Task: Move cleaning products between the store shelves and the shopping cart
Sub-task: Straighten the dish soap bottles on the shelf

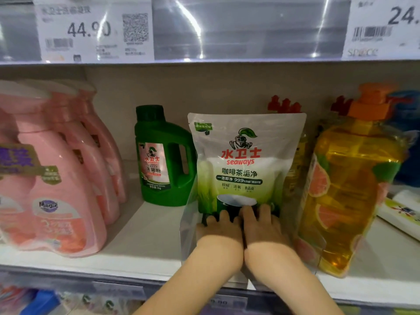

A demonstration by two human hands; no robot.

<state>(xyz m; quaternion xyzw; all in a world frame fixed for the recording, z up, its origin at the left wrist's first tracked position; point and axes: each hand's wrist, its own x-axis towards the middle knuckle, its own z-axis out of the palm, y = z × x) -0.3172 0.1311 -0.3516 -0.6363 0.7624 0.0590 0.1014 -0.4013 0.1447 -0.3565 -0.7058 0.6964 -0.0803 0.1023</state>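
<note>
A: Where is the product?
B: The white and green stand-up plastic pouch (245, 155) stands upright on the white shelf board (141, 242), in the middle of the view. Its printed front is turned to the camera.
A: And the hands?
B: Both are at its foot, at six o'clock from the logo. The left hand (219, 227) and the right hand (264, 226) lie side by side, backs up, and the fingertips rest on the lower front of the pouch. The thumbs are hidden, so I cannot tell if the hands grasp the pouch or only press against it.
A: What stands around it?
B: At ten o'clock from the pouch, just beside it and a little deeper, is a green plastic jug with handle and dark green cap (163, 155). At three o'clock, very close, is a clear bottle of yellow liquid with orange cap (350, 189), wrapped in film. Far at nine o'clock stands a row of pink plastic bottles (56, 178). At twelve o'clock, on the upper shelf edge, a white price label (91, 30) reads 44.90.
</note>
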